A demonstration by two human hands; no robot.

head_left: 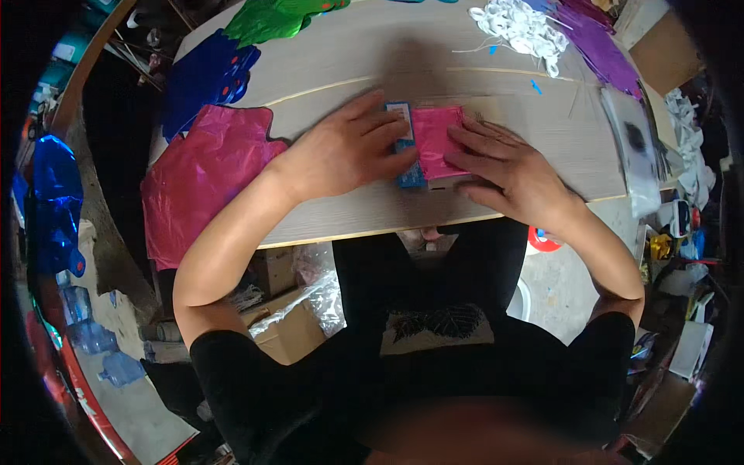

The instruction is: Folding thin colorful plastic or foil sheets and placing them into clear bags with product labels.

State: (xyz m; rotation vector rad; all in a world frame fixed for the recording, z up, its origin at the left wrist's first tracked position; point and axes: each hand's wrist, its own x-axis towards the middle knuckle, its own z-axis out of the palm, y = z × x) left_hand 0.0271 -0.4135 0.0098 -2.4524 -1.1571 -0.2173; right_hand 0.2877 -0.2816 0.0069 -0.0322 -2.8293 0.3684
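A folded pink foil sheet (435, 139), squared into a small packet, lies on the table before me. A blue-and-white printed card (409, 180) shows along its left side, partly covered by my fingers. My left hand (353, 151) reaches over from the left, fingers apart, tips on the card near the foil's left edge. My right hand (515, 167) lies with stretched fingers on the right part of the foil. Beside my left forearm is a large flat pink foil balloon (213, 178), overhanging the table's edge.
Blue (205, 85) and green foil balloons (271, 19) lie at the far left of the table (349, 209). Far right are a heap of white string (519, 31), purple foil balloons (601, 46) and clear plastic bags (632, 147). Under the table stands a cardboard box (291, 329).
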